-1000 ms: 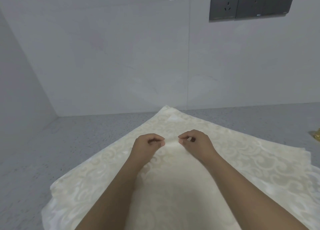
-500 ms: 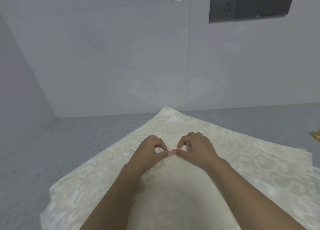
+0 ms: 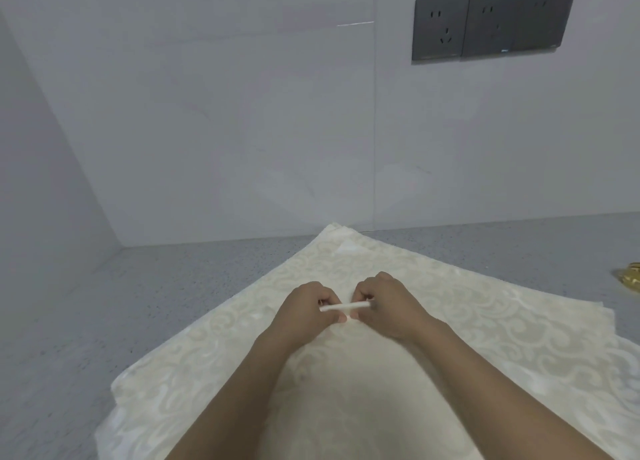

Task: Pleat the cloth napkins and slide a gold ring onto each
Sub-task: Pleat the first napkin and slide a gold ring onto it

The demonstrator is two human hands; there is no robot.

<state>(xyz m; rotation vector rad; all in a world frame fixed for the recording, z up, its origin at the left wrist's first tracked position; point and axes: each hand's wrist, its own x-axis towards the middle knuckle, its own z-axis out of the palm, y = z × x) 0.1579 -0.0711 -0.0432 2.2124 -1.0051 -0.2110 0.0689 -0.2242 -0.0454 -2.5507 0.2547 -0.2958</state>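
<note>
Cream damask napkin (image 3: 485,328) lies spread across the grey tabletop (image 3: 173,286). In the head view, the left hand (image 3: 304,316) and right hand (image 3: 391,309) each pinch one narrow raised pleat between them at the cloth's centre. Uneven pull could skew the fold. A gold ring (image 3: 632,279) waits far right.

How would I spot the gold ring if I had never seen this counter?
Start at the dark socket panel on the wall, then drop to the grey counter below it. At the far right edge, beyond the cream napkin, lies the gold ring, partly cut off. It is the only shiny yellow thing there.
</note>
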